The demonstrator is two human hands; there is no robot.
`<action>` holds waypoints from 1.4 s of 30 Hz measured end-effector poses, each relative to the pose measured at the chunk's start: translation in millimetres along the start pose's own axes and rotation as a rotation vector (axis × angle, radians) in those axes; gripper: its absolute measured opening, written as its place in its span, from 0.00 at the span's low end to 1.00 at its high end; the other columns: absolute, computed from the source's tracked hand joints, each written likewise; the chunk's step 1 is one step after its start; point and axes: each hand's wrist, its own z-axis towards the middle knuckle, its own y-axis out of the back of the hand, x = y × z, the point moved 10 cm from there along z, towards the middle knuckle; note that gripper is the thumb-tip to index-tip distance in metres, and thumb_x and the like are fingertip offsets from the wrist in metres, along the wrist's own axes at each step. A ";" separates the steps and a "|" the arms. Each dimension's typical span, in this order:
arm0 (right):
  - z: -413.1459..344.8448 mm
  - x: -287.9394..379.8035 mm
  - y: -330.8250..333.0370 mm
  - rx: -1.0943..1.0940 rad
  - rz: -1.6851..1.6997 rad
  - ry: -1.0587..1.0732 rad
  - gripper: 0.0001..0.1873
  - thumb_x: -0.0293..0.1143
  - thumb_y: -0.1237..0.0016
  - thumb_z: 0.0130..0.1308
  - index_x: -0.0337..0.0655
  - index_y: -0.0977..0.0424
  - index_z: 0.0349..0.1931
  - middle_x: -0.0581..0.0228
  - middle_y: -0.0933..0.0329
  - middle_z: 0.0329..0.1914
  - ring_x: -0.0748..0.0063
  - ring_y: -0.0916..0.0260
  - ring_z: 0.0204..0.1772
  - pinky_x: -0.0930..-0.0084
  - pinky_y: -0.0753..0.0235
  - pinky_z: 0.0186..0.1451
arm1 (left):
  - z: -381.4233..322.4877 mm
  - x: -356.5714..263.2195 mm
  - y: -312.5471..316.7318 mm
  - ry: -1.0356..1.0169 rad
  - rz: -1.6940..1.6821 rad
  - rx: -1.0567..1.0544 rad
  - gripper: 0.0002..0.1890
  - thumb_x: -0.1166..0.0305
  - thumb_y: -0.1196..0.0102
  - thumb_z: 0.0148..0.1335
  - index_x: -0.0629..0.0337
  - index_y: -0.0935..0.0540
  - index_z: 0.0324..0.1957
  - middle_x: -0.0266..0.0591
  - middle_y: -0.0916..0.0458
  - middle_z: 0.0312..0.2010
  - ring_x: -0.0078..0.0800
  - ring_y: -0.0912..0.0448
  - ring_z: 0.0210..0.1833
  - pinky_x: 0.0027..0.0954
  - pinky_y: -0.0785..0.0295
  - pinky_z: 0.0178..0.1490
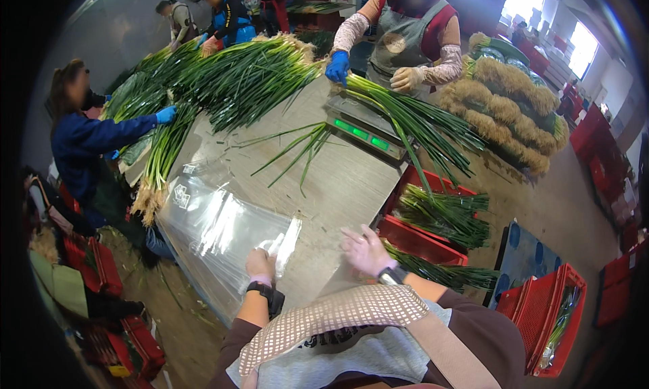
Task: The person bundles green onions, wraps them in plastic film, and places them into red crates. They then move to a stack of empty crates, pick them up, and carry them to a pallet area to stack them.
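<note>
My left hand (261, 265), in a thin pale glove, rests at the near right edge of a stack of clear plastic bags (223, 226); whether its fingers grip a bag cannot be told. My right hand (366, 251), also thinly gloved, is raised over the near right part of the metal table (339, 196), fingers apart and holding nothing. Beyond it a digital scale (365, 130) with green displays carries a bunch of green onions (405, 105), held at the root end by a co-worker's blue-gloved hand. A few loose green leaves (304, 145) lie left of the scale.
A large pile of green onions (248, 79) covers the table's far left. Red crates (421, 242) with green onions stand off the table's right edge. Bundles with roots (507, 105) are stacked at the upper right. Co-workers stand across and to the left.
</note>
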 end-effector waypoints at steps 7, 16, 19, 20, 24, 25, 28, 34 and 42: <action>60.0 -28.1 15.2 -0.115 -0.285 -0.118 0.37 0.62 0.65 0.68 0.37 0.36 0.61 0.61 0.27 0.40 0.67 0.27 0.42 0.74 0.24 0.44 | 0.1 4.4 1.4 0.019 -0.033 0.055 0.13 0.59 0.37 0.54 0.58 0.18 0.33 0.49 0.21 0.37 0.48 0.22 0.43 0.44 0.29 0.48; 37.8 -20.2 74.1 -0.328 -0.981 -0.342 0.30 0.56 0.70 0.71 0.42 0.37 0.61 0.56 0.30 0.60 0.66 0.32 0.61 0.68 0.33 0.60 | -31.6 35.9 25.3 0.102 -0.376 0.066 0.17 0.56 0.41 0.57 0.61 0.19 0.38 0.54 0.19 0.37 0.47 0.21 0.41 0.42 0.27 0.46; 32.1 -16.9 92.8 -0.388 -1.043 -0.312 0.33 0.57 0.64 0.67 0.44 0.41 0.64 0.59 0.33 0.64 0.66 0.31 0.56 0.67 0.34 0.57 | -62.4 42.1 38.6 -0.033 -0.379 0.081 0.17 0.57 0.41 0.57 0.62 0.18 0.37 0.54 0.19 0.37 0.48 0.21 0.41 0.42 0.27 0.47; 32.6 -15.9 93.7 -0.363 -1.033 -0.285 0.34 0.59 0.65 0.67 0.44 0.43 0.65 0.59 0.33 0.64 0.66 0.31 0.56 0.67 0.34 0.57 | -75.4 49.6 42.2 -0.013 -0.397 0.072 0.16 0.58 0.41 0.56 0.62 0.18 0.36 0.54 0.19 0.36 0.48 0.21 0.41 0.42 0.27 0.46; 37.3 -12.8 102.7 -0.393 -1.093 -0.307 0.38 0.63 0.72 0.69 0.43 0.47 0.68 0.58 0.32 0.64 0.63 0.29 0.57 0.67 0.33 0.57 | -112.8 67.2 54.1 0.019 -0.358 0.122 0.15 0.59 0.41 0.57 0.62 0.19 0.37 0.52 0.19 0.35 0.46 0.21 0.40 0.39 0.27 0.44; 39.3 -9.9 102.6 -0.403 -1.124 -0.302 0.38 0.63 0.73 0.69 0.43 0.47 0.68 0.58 0.32 0.63 0.62 0.29 0.57 0.67 0.33 0.57 | -118.8 69.5 55.6 0.040 -0.344 0.148 0.15 0.58 0.41 0.57 0.62 0.19 0.37 0.51 0.19 0.35 0.46 0.21 0.40 0.39 0.27 0.44; 43.4 -10.0 101.9 -0.434 -1.078 -0.327 0.30 0.60 0.74 0.71 0.46 0.41 0.59 0.60 0.26 0.50 0.64 0.25 0.44 0.68 0.26 0.46 | -127.6 65.0 58.3 0.019 -0.333 0.236 0.18 0.54 0.42 0.57 0.60 0.17 0.35 0.50 0.18 0.33 0.46 0.20 0.40 0.40 0.27 0.44; 47.3 -13.2 90.9 -0.376 -1.322 -0.384 0.30 0.56 0.70 0.69 0.43 0.40 0.62 0.62 0.25 0.48 0.69 0.24 0.41 0.70 0.25 0.44 | -128.9 56.5 26.2 -0.018 -0.303 0.487 0.19 0.52 0.41 0.58 0.61 0.18 0.31 0.44 0.18 0.26 0.35 0.20 0.31 0.35 0.27 0.36; 46.5 -15.0 88.7 -0.311 -1.342 -0.382 0.37 0.62 0.72 0.68 0.43 0.43 0.67 0.59 0.28 0.56 0.71 0.25 0.43 0.73 0.26 0.45 | -121.6 84.8 2.7 0.360 -0.641 0.447 0.14 0.60 0.43 0.58 0.61 0.19 0.25 0.36 0.24 0.15 0.23 0.26 0.16 0.28 0.31 0.22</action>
